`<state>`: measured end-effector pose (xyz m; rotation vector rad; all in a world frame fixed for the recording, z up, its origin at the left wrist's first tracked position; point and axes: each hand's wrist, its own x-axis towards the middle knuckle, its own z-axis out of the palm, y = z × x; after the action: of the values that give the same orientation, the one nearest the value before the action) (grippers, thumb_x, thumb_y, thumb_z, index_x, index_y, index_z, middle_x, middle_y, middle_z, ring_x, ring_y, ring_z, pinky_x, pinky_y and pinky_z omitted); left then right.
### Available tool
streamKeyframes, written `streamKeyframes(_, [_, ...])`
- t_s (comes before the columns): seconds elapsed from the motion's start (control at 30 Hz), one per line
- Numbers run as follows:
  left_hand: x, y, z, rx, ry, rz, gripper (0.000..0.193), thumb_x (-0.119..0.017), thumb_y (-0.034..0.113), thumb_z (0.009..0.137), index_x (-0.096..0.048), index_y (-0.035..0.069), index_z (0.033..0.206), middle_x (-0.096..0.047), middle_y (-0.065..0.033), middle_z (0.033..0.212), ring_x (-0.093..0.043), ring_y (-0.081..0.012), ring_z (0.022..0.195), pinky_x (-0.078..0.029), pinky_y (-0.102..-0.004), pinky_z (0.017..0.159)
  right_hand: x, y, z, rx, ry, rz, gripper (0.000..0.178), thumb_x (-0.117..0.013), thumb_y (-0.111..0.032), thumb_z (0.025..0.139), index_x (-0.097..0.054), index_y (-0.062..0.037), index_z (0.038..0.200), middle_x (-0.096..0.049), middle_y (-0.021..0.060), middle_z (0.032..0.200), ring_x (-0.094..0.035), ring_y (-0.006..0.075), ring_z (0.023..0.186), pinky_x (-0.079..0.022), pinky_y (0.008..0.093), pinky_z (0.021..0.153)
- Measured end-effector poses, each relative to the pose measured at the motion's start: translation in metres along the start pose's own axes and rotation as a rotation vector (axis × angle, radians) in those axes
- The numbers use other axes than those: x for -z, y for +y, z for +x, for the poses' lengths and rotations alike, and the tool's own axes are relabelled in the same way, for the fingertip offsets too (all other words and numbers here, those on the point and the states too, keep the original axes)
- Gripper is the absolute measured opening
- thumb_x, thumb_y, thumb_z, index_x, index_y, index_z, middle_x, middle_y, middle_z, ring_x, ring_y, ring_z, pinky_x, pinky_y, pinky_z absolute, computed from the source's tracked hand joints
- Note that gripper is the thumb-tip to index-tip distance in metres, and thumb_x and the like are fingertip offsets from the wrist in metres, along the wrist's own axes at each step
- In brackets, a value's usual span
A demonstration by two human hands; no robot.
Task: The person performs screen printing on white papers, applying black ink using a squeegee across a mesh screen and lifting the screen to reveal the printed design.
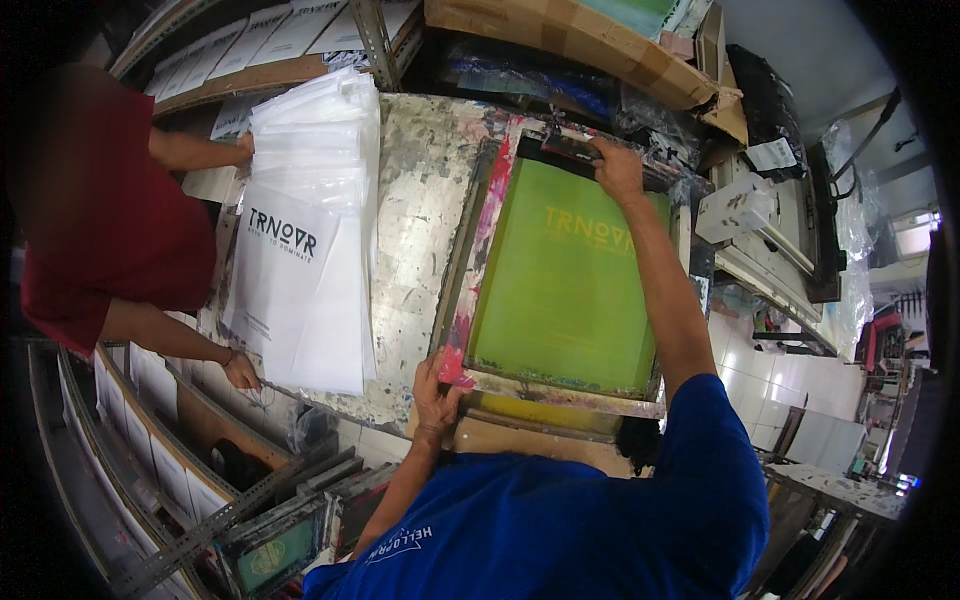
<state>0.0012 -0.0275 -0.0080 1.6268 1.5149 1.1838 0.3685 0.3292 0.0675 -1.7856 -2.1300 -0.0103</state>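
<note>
Both grips closed: left hand (437, 393) pinching the wooden green-mesh screen frame (470, 300), right hand (617, 170) clasping the squeegee (570, 150).

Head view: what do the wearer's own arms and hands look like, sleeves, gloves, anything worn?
Both hands are bare, with no gloves. The left hand and right hand show no rings or watch that can be made out. The forearms are uncovered; a short blue sleeve covers the right upper arm. The blue shirt carries a small white print near the left shoulder.

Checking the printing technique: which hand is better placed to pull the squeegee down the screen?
Probably the right hand: it grips the squeegee at the screen's far end. The left hand grips the near frame corner.
</note>
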Motion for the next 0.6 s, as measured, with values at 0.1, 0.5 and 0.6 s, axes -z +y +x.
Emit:
streamKeyframes(0.1, [0.002, 0.006, 0.001, 0.015, 0.003, 0.007, 0.062, -0.078, 0.024, 0.081, -0.056, 0.000, 0.134, -0.060, -0.0199, 0.121, -0.060, -0.0340, 0.111, -0.047, -0.0385, 0.096, -0.012, 0.000, -0.009, 0.074, 0.047, -0.042, 0.041, -0.068, -0.005, 0.076, -0.064, -0.0123, 0.117, -0.070, 0.0149, 0.104, -0.064, 0.0363, 0.101, -0.049, 0.0495, 0.086])
streamKeyframes(0.5, [0.002, 0.005, 0.002, 0.005, -0.005, 0.047, 0.069, -0.079, 0.030, 0.079, -0.054, 0.001, 0.137, -0.059, -0.0237, 0.120, -0.059, -0.0389, 0.106, -0.048, -0.0426, 0.092, -0.010, -0.022, -0.026, 0.126, 0.182, -0.069, 0.041, -0.063, -0.002, 0.073, -0.064, -0.0130, 0.113, -0.068, 0.0098, 0.096, -0.062, 0.0319, 0.096, -0.044, 0.0459, 0.079])
streamKeyframes(0.6, [0.002, 0.006, 0.001, 0.012, 0.002, 0.040, 0.071, -0.080, 0.034, 0.079, -0.054, 0.001, 0.137, -0.059, -0.0238, 0.121, -0.059, -0.0387, 0.106, -0.048, -0.0423, 0.093, -0.010, -0.031, -0.042, 0.128, 0.137, -0.088, 0.040, -0.063, -0.002, 0.074, -0.064, -0.0130, 0.113, -0.068, 0.0107, 0.097, -0.062, 0.0321, 0.097, -0.044, 0.0465, 0.080])
